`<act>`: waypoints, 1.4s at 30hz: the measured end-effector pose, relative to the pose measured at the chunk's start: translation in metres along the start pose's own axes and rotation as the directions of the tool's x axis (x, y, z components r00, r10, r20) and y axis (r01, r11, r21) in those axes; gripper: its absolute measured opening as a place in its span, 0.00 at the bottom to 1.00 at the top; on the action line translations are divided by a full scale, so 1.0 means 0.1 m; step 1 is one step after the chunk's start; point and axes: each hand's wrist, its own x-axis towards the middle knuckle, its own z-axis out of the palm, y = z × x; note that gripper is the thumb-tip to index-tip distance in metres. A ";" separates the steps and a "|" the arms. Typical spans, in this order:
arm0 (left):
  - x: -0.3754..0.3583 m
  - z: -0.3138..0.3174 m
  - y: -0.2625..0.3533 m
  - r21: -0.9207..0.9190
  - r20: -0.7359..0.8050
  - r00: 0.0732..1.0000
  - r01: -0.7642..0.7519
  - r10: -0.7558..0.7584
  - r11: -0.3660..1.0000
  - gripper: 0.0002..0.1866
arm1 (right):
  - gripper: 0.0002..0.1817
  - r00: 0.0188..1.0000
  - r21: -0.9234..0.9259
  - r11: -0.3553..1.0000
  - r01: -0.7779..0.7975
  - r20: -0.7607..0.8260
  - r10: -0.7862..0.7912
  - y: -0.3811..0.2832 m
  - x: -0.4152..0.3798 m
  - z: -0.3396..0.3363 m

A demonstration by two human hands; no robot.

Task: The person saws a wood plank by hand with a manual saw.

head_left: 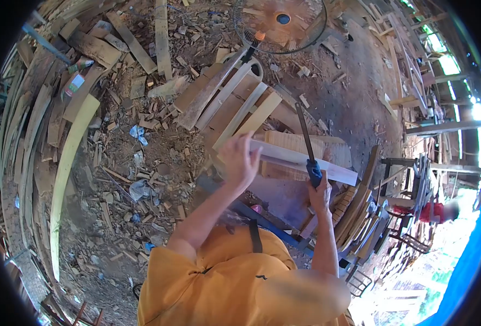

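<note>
A person's left hand is open and empty, with its fingers apart. It is at the left end of a long, flat, pale wooden board. The picture is blurry there, so one cannot tell if the fingers touch it. The right hand is closed around the blue handle of a long, thin, dark tool. The tool points up and away from the right fingers and crosses the board near its right part. Just past the left fingers lie light wooden strips. Far to their left is a long, curved, yellow plank.
</note>
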 end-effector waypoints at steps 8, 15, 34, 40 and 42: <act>-0.31 0.13 -0.38 -0.268 -0.066 0.969 0.212 -0.237 0.940 0.15 | 0.24 0.999 0.043 0.998 0.045 -0.013 -0.044 -0.06 0.00 -0.03; -0.34 0.21 -0.51 -0.305 -0.076 0.953 0.257 -0.293 0.917 0.12 | 0.26 0.999 0.014 1.000 0.011 0.038 -0.012 -0.09 0.04 -0.09; -0.25 0.29 -0.51 -0.454 -0.012 0.878 0.421 -0.478 0.785 0.10 | 0.27 0.997 -0.031 0.997 0.066 0.033 -0.065 0.02 0.08 -0.13; -0.27 0.31 -0.51 -0.489 -0.044 0.884 0.387 -0.466 0.782 0.09 | 0.28 0.988 -0.006 0.989 0.148 -0.034 -0.149 -0.02 0.10 -0.12; -0.27 0.32 -0.52 -0.522 -0.037 0.882 0.383 -0.469 0.762 0.09 | 0.27 0.988 0.007 0.989 0.150 -0.049 -0.150 0.00 0.09 -0.10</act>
